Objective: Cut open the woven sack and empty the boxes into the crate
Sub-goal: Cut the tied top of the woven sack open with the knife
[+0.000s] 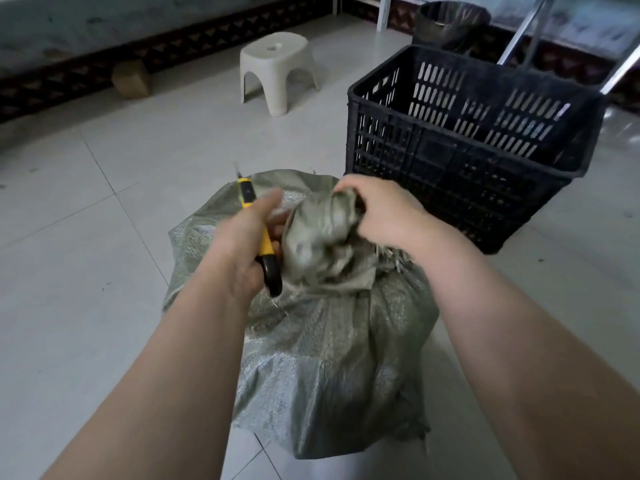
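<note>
A grey-green woven sack (322,348) stands full on the tiled floor (86,209) — its neck bunched and gathered at the top. The right hand (384,211) grips that bunched neck, fingers curled round the cloth. The left hand (242,247) grips a yellow-and-black knife (261,237), tip pointing away, just beside the neck. The black crate (450,147) sits near, behind the sack to the right — a white stool (277,72) further back.

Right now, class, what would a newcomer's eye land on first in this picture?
The grey-green woven sack fills the centre foreground. The right hand grips its bunched neck while the left hand holds a yellow utility knife beside it. A black crate stands behind, to the right.
</note>
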